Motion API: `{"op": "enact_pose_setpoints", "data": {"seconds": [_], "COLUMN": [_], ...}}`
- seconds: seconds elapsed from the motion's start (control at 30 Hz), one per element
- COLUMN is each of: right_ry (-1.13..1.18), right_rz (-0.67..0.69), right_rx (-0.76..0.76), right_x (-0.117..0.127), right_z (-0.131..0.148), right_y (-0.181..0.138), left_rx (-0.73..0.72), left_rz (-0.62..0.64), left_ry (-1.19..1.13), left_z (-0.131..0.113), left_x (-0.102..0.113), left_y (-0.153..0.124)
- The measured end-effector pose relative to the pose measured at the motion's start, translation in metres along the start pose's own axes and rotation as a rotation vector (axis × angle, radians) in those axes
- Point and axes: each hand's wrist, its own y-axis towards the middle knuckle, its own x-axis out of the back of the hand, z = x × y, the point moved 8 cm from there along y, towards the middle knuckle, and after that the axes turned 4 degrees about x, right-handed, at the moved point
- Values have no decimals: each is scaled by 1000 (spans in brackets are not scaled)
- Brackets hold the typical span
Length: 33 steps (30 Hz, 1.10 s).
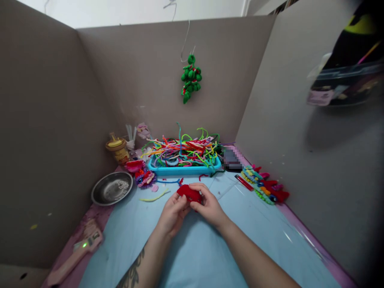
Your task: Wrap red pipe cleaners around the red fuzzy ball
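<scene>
Both hands meet over the middle of the blue-covered table, pinching one small red fuzzy piece (190, 193) between them. My left hand (173, 212) grips its left and lower side with the thumb on top. On the other side, my right hand (208, 204) has its fingers over the top and right edge and the thumb near the bottom. The piece looks like bent or coiled pipe cleaner; its exact shape is partly covered by fingers. Just beyond the hands lie a blue pipe cleaner (168, 182) and a pale yellow one (154, 198).
A blue tray (186, 171) heaped with colourful pipe cleaners stands at the back. To the left are a metal bowl (100, 196) and a pink glue gun (81, 252). At right lie a red cutter (244, 183) and finished fuzzy pieces (264, 186). Grey partitions (168, 80) surround the table.
</scene>
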Motion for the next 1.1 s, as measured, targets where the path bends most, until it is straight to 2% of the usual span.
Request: {"op": "enact_pose_setpoints", "data": {"seconds": [0.07, 0.23, 0.43, 0.57, 0.8, 1.1], "right_ry": [-54, -182, -364, -377, -391, -423], "right_rz": [9, 61, -115, -14, 102, 100], "right_rx": [-4, -12, 0, 24, 79, 136], "right_x": [-1, -5, 8, -1, -12, -10], "right_z": [2, 5, 6, 3, 7, 20], "right_y": [-1, -3, -7, -8, -10, -9], "left_rx": [-40, -110, -129, -81, -82, -96], "left_rz": [5, -74, -147, -210, -124, -94], "left_ry": [35, 96, 26, -52, -12, 84], "left_z": [-2, -9, -12, -7, -3, -7], "left_x": [-2, 4, 17, 24, 16, 14], "left_y": [0, 0, 3, 5, 6, 5]}}
